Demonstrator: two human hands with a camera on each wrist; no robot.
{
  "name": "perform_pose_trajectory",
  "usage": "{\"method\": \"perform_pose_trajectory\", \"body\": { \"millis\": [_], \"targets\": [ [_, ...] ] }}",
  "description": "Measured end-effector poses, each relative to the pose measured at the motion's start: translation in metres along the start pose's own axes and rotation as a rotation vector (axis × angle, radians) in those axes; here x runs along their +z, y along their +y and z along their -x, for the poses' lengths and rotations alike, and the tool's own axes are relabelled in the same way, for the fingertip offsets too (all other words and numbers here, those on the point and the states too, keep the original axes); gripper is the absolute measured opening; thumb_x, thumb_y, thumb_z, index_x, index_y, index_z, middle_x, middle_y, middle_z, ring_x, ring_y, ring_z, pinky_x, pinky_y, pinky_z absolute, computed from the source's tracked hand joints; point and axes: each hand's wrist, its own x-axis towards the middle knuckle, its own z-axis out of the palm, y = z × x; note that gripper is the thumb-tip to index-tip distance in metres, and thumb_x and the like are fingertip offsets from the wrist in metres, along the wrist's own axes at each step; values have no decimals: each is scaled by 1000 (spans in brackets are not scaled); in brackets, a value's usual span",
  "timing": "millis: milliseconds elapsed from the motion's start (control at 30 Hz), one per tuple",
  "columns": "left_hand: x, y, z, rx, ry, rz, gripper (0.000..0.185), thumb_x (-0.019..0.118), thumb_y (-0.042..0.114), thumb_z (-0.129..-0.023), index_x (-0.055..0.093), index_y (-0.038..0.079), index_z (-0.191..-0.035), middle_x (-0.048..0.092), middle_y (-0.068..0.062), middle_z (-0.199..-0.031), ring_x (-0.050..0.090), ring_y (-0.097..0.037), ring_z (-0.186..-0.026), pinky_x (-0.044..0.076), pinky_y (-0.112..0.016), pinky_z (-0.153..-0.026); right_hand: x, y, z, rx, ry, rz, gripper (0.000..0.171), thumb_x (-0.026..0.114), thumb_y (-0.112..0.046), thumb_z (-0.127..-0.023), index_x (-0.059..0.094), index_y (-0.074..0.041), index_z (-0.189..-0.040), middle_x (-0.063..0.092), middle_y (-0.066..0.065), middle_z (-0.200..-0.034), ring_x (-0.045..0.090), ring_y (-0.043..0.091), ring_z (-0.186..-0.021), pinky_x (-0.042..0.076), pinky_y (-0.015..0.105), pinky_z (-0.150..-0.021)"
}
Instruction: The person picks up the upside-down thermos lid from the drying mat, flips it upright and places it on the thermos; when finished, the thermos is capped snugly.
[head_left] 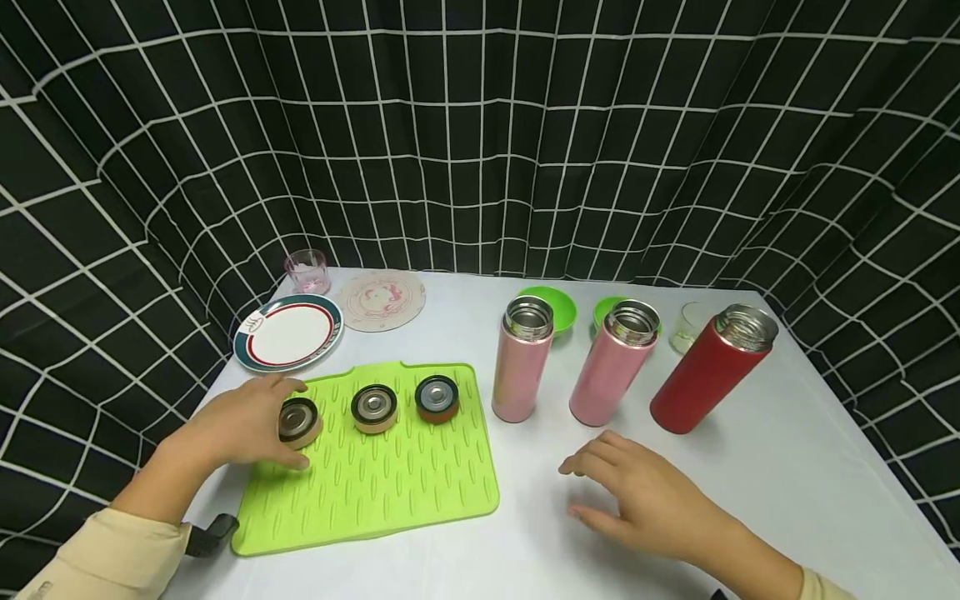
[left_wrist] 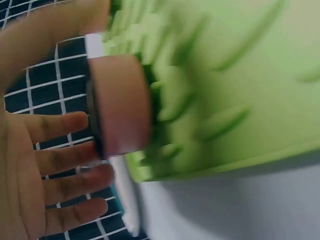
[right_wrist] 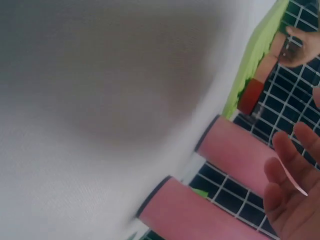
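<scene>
Three bottle lids lie upside down on a lime-green ridged mat (head_left: 390, 492). My left hand (head_left: 238, 423) reaches around the leftmost lid (head_left: 299, 423), thumb on the near side and fingers beyond it. In the left wrist view the fingers are spread, with a gap beside that pink-beige lid (left_wrist: 122, 105). The middle lid (head_left: 374, 408) is also pinkish; the right one (head_left: 437, 400) is reddish. My right hand (head_left: 648, 500) hovers over the white table, fingers loosely bent and holding nothing. Beyond it stand two lidless pink bottles, one left (head_left: 516, 379) and one right (head_left: 609, 375), and a red bottle (head_left: 701, 375).
At the back left are a white plate with a dark teal rim (head_left: 288, 333), a pinkish glass (head_left: 308, 272) and a round patterned mat (head_left: 381, 300). Behind the bottles sit a green bowl (head_left: 558, 308), another green bowl (head_left: 604, 308) and a clear glass (head_left: 690, 327). Black gridded cloth (head_left: 450, 133) hangs behind.
</scene>
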Motion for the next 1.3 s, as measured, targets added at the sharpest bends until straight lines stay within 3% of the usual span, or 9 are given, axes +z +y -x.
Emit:
{"method": "perform_pose_trajectory", "body": {
  "millis": [100, 233, 567, 667, 767, 933, 1067, 1167, 1300],
  "targets": [
    [7, -6, -3, -17, -15, 31, 77, 85, 58, -62, 62, 11, -117, 60, -3, -103, 58, -21, -84, 50, -45, -70, 4, 2, 0, 4, -13, -6, 31, 75, -41, -85, 64, -26, -110, 60, -19, -106, 53, 4, -99, 49, 29, -86],
    [11, -9, -4, 1, 37, 65, 47, 81, 49, -73, 66, 18, -104, 58, 6, -91, 52, -14, -72, 47, -39, -66, 7, 4, -1, 17, -22, -10, 30, 75, -42, -85, 65, -26, -109, 60, -20, -104, 53, 3, -97, 49, 27, -84],
    [6, 0, -2, -9, 103, 64, 47, 80, 57, -71, 68, 21, -99, 58, 6, -90, 53, -12, -70, 48, -38, -65, 11, 6, -4, 50, -50, -81, 28, 76, -38, -85, 66, -25, -108, 59, -22, -104, 52, 2, -96, 50, 25, -81],
    [-3, 23, -6, 70, 170, 56, 46, 83, 52, -66, 68, 21, -97, 58, 7, -90, 54, -11, -69, 49, -35, -63, 11, 2, -12, 126, -79, -194, 26, 75, -37, -87, 64, -29, -109, 58, -23, -100, 53, 2, -89, 50, 22, -71],
    [-16, 62, -16, 174, 226, 51, 52, 86, 48, -59, 69, 20, -100, 55, 10, -88, 53, -9, -68, 48, -32, -61, 13, -8, -29, 233, -111, -365, 26, 71, -39, -90, 63, -30, -112, 58, -21, -95, 54, 5, -79, 48, 21, -61],
    [-32, 142, -32, 396, 254, 68, 62, 87, 43, -56, 67, 18, -109, 52, 12, -89, 54, -8, -71, 48, -29, -64, 16, -30, -67, 440, -146, -711, 41, 66, -41, -93, 60, -16, -124, 65, -8, -99, 59, 14, -78, 50, 29, -65],
    [-34, 193, -36, 579, 258, 35, 59, 87, 42, -60, 66, 17, -109, 50, 10, -88, 52, -7, -73, 48, -28, -68, 17, -36, -88, 581, -140, -953, 37, 63, -38, -95, 61, -6, -113, 68, 4, -90, 62, 25, -74, 50, 33, -63],
    [-34, 211, -37, 629, 257, -11, 59, 86, 43, -61, 66, 16, -109, 48, 10, -87, 49, -8, -73, 46, -28, -69, 18, -35, -91, 622, -105, -1038, 32, 63, -35, -95, 63, -4, -100, 68, 10, -82, 62, 27, -69, 50, 31, -61],
    [-34, 217, -37, 610, 249, -27, 62, 87, 43, -62, 64, 16, -112, 48, 8, -91, 49, -10, -77, 47, -29, -70, 16, -32, -90, 642, -68, -1057, 31, 66, -33, -94, 63, -2, -98, 69, 11, -84, 62, 26, -67, 52, 32, -62]
  ]
}}
